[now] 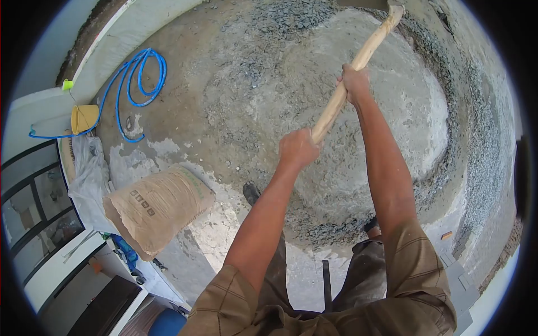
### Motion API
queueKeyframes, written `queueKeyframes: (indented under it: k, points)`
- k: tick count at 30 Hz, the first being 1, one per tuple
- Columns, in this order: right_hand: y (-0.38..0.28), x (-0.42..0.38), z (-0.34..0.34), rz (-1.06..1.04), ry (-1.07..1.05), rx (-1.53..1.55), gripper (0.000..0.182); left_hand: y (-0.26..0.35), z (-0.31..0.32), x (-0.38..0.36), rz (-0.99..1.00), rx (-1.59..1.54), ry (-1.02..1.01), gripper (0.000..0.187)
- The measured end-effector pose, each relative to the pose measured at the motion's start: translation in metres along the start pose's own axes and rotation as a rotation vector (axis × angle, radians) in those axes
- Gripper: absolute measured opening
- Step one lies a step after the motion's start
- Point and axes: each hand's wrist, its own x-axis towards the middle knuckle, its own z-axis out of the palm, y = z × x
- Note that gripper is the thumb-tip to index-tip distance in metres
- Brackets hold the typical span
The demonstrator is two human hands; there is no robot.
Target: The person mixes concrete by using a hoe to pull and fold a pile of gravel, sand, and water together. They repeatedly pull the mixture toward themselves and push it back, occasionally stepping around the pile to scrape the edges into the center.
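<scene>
My left hand (pixel 298 149) is closed round the near end of the pale wooden handle of what looks like a hoe (pixel 336 107). Farther up the same handle, my right hand (pixel 355 83) grips it. The handle slants away to the upper right, where a flat brownish piece beside its far end, apparently the blade, is cut off by the frame's top edge. Below both hands spreads a broad round mound of wet grey concrete mix (pixel 269 112), with gravel (pixel 291 14) along its far edge. My feet are at the near edge of the mix.
A big brown paper sack (pixel 159 204) stands left of my feet. Behind it lies clear plastic sheeting (pixel 91 162). A coiled blue hose (pixel 162 73) runs past a yellow bucket (pixel 84 119) by the low wall (pixel 120 42). More gravel (pixel 485 151) lies along the right side.
</scene>
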Motion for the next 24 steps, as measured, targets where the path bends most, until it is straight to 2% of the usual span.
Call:
queueKeyframes:
  k: [1, 3, 4, 7, 10, 11, 12, 14, 16, 17, 20, 21, 23, 24]
  points:
    - [0.025, 0.023, 0.021, 0.094, -0.098, 0.067, 0.037, -0.007, -0.017, 0.005, -0.029, 0.059, -0.003, 0.04]
    - [0.071, 0.008, 0.053, 0.285, -0.108, 0.002, 0.025, -0.033, 0.01, -0.018, -0.167, 0.071, -0.062, 0.04]
    - [0.098, -0.005, 0.055, 0.287, -0.169, -0.043, 0.026, -0.04, 0.031, -0.034, -0.234, 0.07, -0.089, 0.04]
    - [0.146, -0.046, 0.014, 0.367, -0.375, -0.21, 0.034, -0.026, 0.109, -0.098, -0.377, -0.035, -0.096, 0.04]
    - [0.146, -0.083, -0.041, 0.291, -0.405, -0.343, 0.041, 0.026, 0.148, -0.141, -0.437, -0.136, -0.125, 0.033]
    - [0.153, -0.091, -0.062, 0.294, -0.431, -0.368, 0.041, 0.039, 0.161, -0.159, -0.4, -0.191, -0.111, 0.034]
    - [0.164, -0.112, -0.084, 0.196, -0.349, -0.292, 0.022, 0.046, 0.178, -0.181, -0.366, -0.248, -0.103, 0.034]
    - [0.176, -0.154, -0.134, 0.283, -0.354, -0.212, 0.031, 0.048, 0.228, -0.228, -0.311, -0.385, -0.219, 0.035]
    - [0.167, -0.21, -0.177, 0.367, -0.292, -0.333, 0.039, 0.066, 0.255, -0.284, -0.267, -0.516, -0.181, 0.038]
    - [0.171, -0.233, -0.195, 0.301, -0.27, -0.376, 0.039, 0.075, 0.26, -0.305, -0.351, -0.58, -0.327, 0.041]
    - [0.177, -0.278, -0.237, 0.215, -0.241, -0.419, 0.042, 0.081, 0.281, -0.356, -0.373, -0.627, -0.416, 0.043]
    - [0.17, -0.285, -0.244, 0.201, -0.24, -0.421, 0.044, 0.077, 0.279, -0.351, -0.309, -0.633, -0.456, 0.043]
    - [0.107, -0.271, -0.221, 0.254, -0.187, -0.281, 0.044, 0.058, 0.255, -0.316, -0.18, -0.646, -0.533, 0.044]
    - [0.091, -0.25, -0.205, 0.197, -0.156, -0.251, 0.044, 0.049, 0.222, -0.271, -0.111, -0.644, -0.695, 0.043]
